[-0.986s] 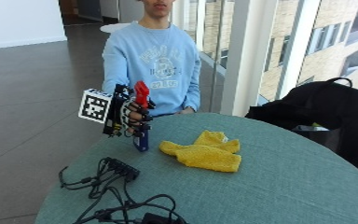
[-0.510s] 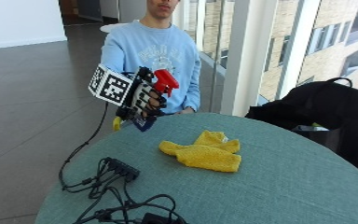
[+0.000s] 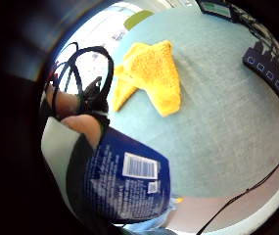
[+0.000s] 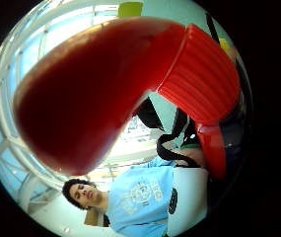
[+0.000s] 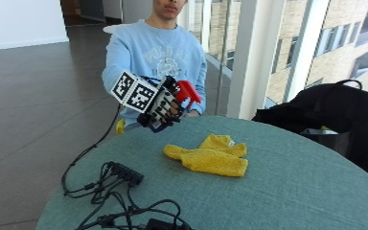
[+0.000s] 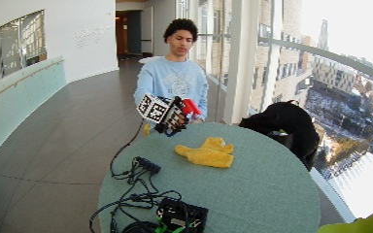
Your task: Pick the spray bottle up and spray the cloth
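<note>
Gripping the spray bottle (image 5: 174,103) in the air, the gloved right hand (image 5: 162,108) is hanging above the table's (image 5: 299,191) far-left edge, close to the person's chest. The fingers (image 5: 169,109) are curling round the bottle's dark blue body, and the red spray head (image 5: 187,92) is sticking up above the hand, tilting toward the middle of the table. In the little finger side palm view the blue body with its white barcode label (image 3: 140,166) is lying right against the palm, with fingers wrapping one side of it; the thumb side palm view is being filled by the red trigger and ribbed red collar (image 4: 199,74).

The yellow cloth (image 5: 209,155) is lying crumpled on the teal table, a little toward the far side of the centre, apart from the raised hand and lower than the bottle. The same cloth (image 3: 151,78) is showing beyond the bottle in the little finger side view, flat on the tabletop.

A black power strip (image 5: 125,172) with tangled black cables (image 5: 126,211) is sitting at the table's near-left edge. A black bag (image 5: 337,115) is resting just beyond the far-right edge. The person's other hand is not showing clearly behind the gloved one.
</note>
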Demonstrator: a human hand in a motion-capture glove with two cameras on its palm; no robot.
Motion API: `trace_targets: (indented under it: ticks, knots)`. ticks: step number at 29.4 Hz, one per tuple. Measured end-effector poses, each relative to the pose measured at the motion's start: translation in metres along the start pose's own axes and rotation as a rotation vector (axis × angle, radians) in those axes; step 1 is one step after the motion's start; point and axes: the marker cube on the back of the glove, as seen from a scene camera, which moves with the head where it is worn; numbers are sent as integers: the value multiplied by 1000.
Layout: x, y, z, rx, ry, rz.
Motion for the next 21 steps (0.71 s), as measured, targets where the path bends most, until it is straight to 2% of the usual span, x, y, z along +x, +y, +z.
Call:
trace_targets:
  ticks: [21]
  knots:
    - [14, 7, -4, -24, 41, 56]
